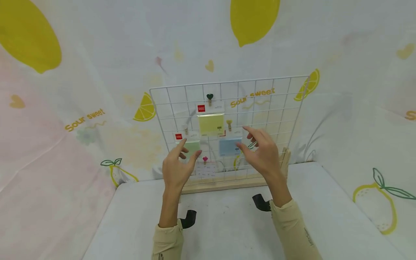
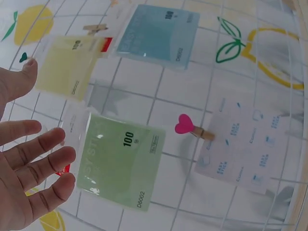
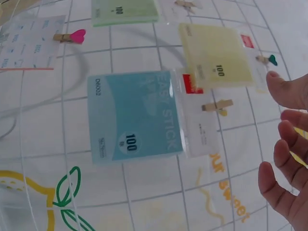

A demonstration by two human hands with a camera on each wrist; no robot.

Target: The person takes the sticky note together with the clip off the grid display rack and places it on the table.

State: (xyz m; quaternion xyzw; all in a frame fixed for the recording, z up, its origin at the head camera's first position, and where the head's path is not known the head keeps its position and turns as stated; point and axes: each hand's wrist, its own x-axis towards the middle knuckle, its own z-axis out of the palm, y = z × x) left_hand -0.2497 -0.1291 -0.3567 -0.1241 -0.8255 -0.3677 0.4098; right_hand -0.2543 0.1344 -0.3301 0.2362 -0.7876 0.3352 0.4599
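Note:
My left hand (image 1: 177,169) is raised at the lower left of a white wire grid (image 1: 297,113), its fingers loosely bent and holding nothing. Beside it hangs a green sticky-note pack (image 2: 120,163), partly hidden by the hand in the head view. On the other side my right hand (image 1: 263,153), thumb and fingers spread apart, is near a blue sticky-note pack (image 3: 134,118). A yellow sticky-note pack (image 1: 209,124) hangs higher, between the hands. Small wooden clothespins hold the packs to the grid; the yellow one's clothespin (image 1: 209,96) bears a dark green heart.
Low on the grid, a pink-heart clothespin (image 2: 184,123) holds a printed white sheet (image 2: 240,144). A wooden base (image 1: 224,186) supports the grid on a white-covered table (image 1: 224,224). Behind hangs a lemon-print cloth (image 1: 182,43). Black curved pieces (image 1: 261,203) stick out at both wrists.

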